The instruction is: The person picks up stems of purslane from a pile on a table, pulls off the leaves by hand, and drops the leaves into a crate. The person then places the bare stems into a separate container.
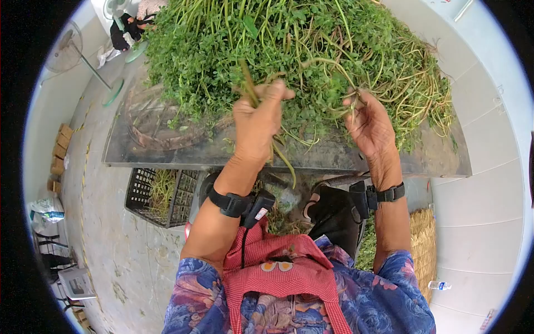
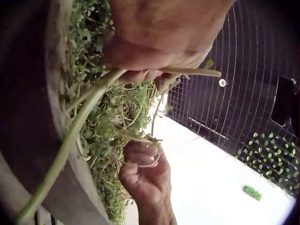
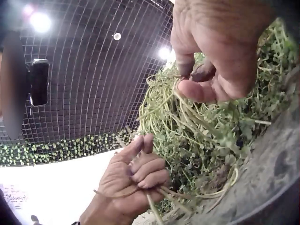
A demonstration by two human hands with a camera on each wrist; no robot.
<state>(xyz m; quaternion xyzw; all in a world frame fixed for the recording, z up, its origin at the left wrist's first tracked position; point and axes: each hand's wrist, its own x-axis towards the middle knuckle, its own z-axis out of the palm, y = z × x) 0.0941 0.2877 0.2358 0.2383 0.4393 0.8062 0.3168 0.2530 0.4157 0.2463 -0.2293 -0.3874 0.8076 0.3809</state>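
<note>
A big heap of leafy green stems [image 1: 311, 50] covers the table's far part. My left hand [image 1: 258, 122] is in front of the heap, fingers curled around thick green stalks [image 1: 285, 161] whose ends stick out above and below the fist. In the left wrist view, one long stalk [image 2: 61, 164] runs down from that grip past the table edge. My right hand [image 1: 371, 123], to the right at the heap's near side, pinches a thin stem [image 3: 187, 110] between thumb and fingertips. Both hands are apart from each other, above the table's near strip.
The dark table [image 1: 183, 156] has a worn near edge. Below it, left of my legs, a black plastic crate [image 1: 153, 195] holds more stems. A standing fan [image 1: 83, 61] is at the far left, and a woven straw mat [image 1: 423, 245] lies at the right.
</note>
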